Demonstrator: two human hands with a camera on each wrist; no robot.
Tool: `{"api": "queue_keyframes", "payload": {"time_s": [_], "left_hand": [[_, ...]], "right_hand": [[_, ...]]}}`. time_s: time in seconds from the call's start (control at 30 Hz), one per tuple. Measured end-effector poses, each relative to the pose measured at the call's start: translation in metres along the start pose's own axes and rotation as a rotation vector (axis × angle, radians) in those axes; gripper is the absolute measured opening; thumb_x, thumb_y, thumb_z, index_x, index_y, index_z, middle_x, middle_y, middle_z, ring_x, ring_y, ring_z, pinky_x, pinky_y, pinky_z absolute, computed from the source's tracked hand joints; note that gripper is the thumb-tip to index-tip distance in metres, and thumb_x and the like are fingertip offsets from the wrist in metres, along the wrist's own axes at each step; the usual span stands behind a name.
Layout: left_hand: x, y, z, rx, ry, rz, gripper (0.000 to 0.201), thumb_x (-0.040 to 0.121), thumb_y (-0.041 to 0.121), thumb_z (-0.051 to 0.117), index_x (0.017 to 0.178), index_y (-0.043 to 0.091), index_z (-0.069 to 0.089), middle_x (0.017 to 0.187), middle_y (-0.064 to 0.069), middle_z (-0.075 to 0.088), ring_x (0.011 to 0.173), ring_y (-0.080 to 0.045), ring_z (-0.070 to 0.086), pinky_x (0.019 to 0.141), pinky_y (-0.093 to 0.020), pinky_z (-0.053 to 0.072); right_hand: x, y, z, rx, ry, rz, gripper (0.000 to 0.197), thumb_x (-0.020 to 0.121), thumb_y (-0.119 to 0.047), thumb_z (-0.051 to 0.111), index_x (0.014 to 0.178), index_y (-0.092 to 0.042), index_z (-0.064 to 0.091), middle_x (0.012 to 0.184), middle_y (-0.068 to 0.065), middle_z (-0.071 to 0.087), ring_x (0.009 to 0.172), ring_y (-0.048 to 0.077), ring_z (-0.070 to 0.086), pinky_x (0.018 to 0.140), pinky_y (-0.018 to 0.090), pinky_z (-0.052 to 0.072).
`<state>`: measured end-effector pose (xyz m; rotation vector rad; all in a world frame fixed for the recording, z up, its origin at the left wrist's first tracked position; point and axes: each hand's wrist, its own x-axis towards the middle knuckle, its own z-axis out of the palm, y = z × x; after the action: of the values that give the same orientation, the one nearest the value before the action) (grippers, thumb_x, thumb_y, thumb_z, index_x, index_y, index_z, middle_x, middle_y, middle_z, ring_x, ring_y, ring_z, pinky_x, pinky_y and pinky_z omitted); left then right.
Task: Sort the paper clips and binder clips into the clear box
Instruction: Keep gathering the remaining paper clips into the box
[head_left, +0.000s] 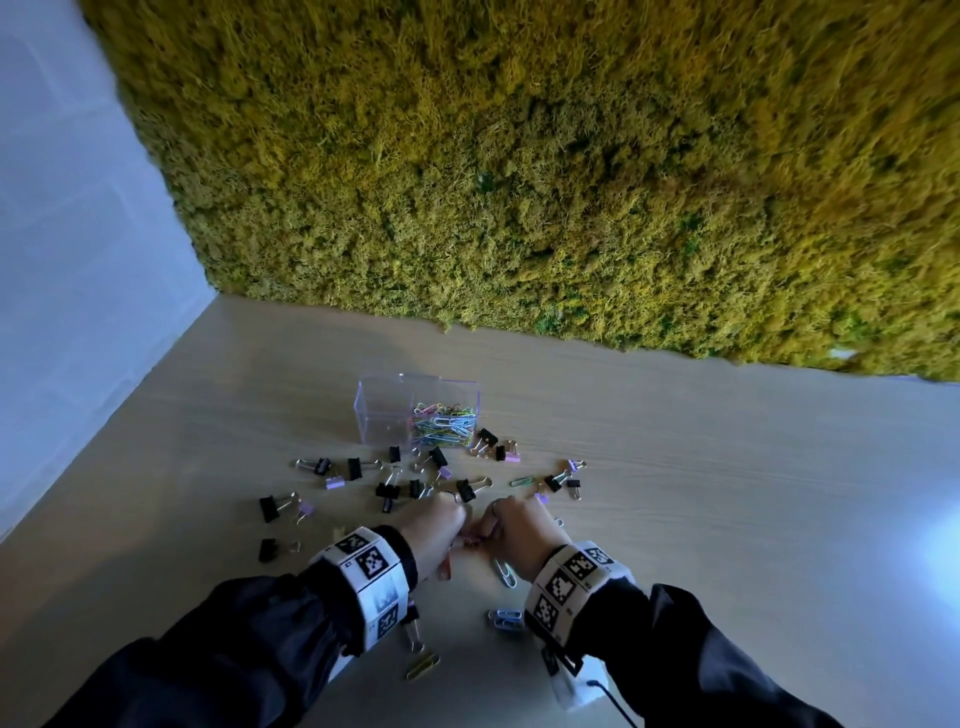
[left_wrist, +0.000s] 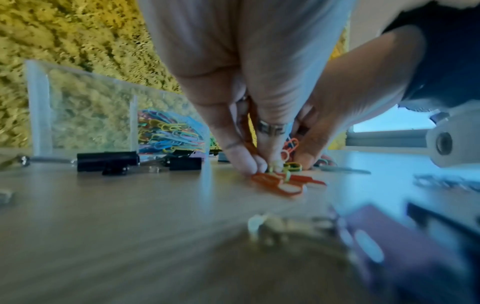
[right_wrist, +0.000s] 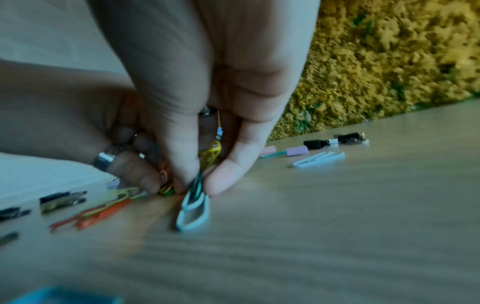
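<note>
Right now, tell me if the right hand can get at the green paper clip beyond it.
Probably yes: the green paper clip lies alone on bare table, just beyond the right hand, though that hand already pinches paper clips.

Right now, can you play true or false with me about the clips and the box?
1. The clear box already holds colourful paper clips. True.
2. Both hands are up in the air. False: the left hand and right hand are down at the table, pinching paper clips.
3. Black binder clips lie loose on the table. True.
4. The binder clips are in the box. False: they lie outside it.
</note>
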<state>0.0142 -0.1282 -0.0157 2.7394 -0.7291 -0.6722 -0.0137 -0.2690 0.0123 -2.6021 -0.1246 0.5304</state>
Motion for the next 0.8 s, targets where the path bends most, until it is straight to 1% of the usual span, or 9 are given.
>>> {"api": "queue_keyframes", "payload": {"time_s": [0.07,0.1,0.17,0.23,0.3,0.43,0.53,0.63,0.8], "left_hand": [[-0.006,0.007,-0.015,-0.131,0.017,-0.032,0.014,0.089,0.014,0.052,0.091,0.003,0.061,0.095,-0.014,0.064,0.088,-0.026,0.062,0.080,-0.033,0.050],[-0.008,0.005,-0.018,-0.148,0.024,-0.015,0.016,0.088,0.014,0.054,0.096,0.002,0.061,0.100,-0.014,0.064,0.093,-0.025,0.061,0.084,-0.031,0.048],[-0.014,-0.001,-0.026,-0.246,0.078,0.024,0.014,0.087,0.012,0.057,0.096,0.003,0.061,0.100,-0.012,0.066,0.088,-0.018,0.061,0.080,-0.021,0.047],[-0.020,-0.007,-0.043,-0.366,0.194,0.050,0.004,0.083,0.006,0.060,0.086,0.006,0.063,0.089,-0.008,0.068,0.073,-0.010,0.057,0.065,-0.008,0.042],[-0.021,-0.015,-0.065,-0.488,0.318,0.076,0.012,0.080,0.004,0.065,0.075,0.013,0.062,0.076,-0.002,0.067,0.063,-0.005,0.055,0.059,-0.007,0.041],[-0.008,-0.017,-0.120,-0.511,0.554,0.054,0.009,0.080,0.006,0.064,0.087,0.001,0.065,0.081,-0.006,0.065,0.070,-0.015,0.058,0.072,-0.024,0.047],[0.013,-0.017,-0.140,-0.429,0.484,-0.067,0.008,0.084,0.001,0.058,0.089,0.000,0.063,0.089,-0.011,0.066,0.072,-0.016,0.055,0.073,-0.025,0.046],[0.022,-0.020,-0.136,-0.311,0.356,-0.143,0.009,0.081,0.002,0.061,0.090,-0.001,0.062,0.090,-0.012,0.068,0.061,-0.011,0.052,0.065,-0.020,0.045],[0.018,-0.030,-0.121,-0.304,0.393,-0.087,0.017,0.081,0.000,0.061,0.098,0.000,0.063,0.103,-0.011,0.067,0.088,-0.015,0.063,0.076,-0.019,0.045]], "right_hand": [[0.003,0.002,-0.006,0.031,0.001,-0.002,0.023,0.081,-0.003,0.051,0.096,-0.001,0.069,0.105,0.013,0.070,0.100,0.024,0.063,0.080,0.020,0.042],[0.003,0.003,-0.009,0.053,0.003,0.004,0.021,0.081,-0.004,0.054,0.096,-0.001,0.069,0.103,0.013,0.071,0.097,0.023,0.064,0.076,0.017,0.042],[0.004,0.005,-0.015,0.090,0.035,0.006,0.015,0.080,-0.008,0.063,0.092,-0.002,0.070,0.092,0.009,0.073,0.076,0.009,0.066,0.066,0.009,0.045],[0.008,0.003,-0.029,0.212,0.097,0.002,0.005,0.078,-0.011,0.069,0.080,-0.006,0.069,0.067,-0.006,0.065,0.050,-0.010,0.055,0.053,0.003,0.040],[0.018,-0.006,-0.049,0.267,0.213,-0.033,0.006,0.078,-0.014,0.070,0.075,-0.009,0.068,0.058,-0.014,0.055,0.045,-0.013,0.050,0.049,0.002,0.038],[0.053,-0.038,-0.084,0.205,0.430,-0.145,0.014,0.080,-0.016,0.066,0.089,-0.006,0.070,0.079,-0.002,0.065,0.059,-0.003,0.050,0.056,-0.004,0.038],[0.081,-0.051,-0.088,0.078,0.434,-0.153,0.014,0.082,-0.012,0.064,0.094,-0.006,0.068,0.093,0.007,0.070,0.075,0.011,0.059,0.075,0.014,0.047],[0.098,-0.051,-0.078,-0.115,0.298,-0.141,0.018,0.086,-0.012,0.059,0.101,-0.006,0.065,0.104,0.012,0.068,0.091,0.022,0.064,0.088,0.033,0.052],[0.078,-0.038,-0.078,-0.005,0.329,-0.231,0.032,0.083,-0.009,0.062,0.114,-0.007,0.060,0.114,0.011,0.066,0.101,0.020,0.062,0.094,0.034,0.050]]}}
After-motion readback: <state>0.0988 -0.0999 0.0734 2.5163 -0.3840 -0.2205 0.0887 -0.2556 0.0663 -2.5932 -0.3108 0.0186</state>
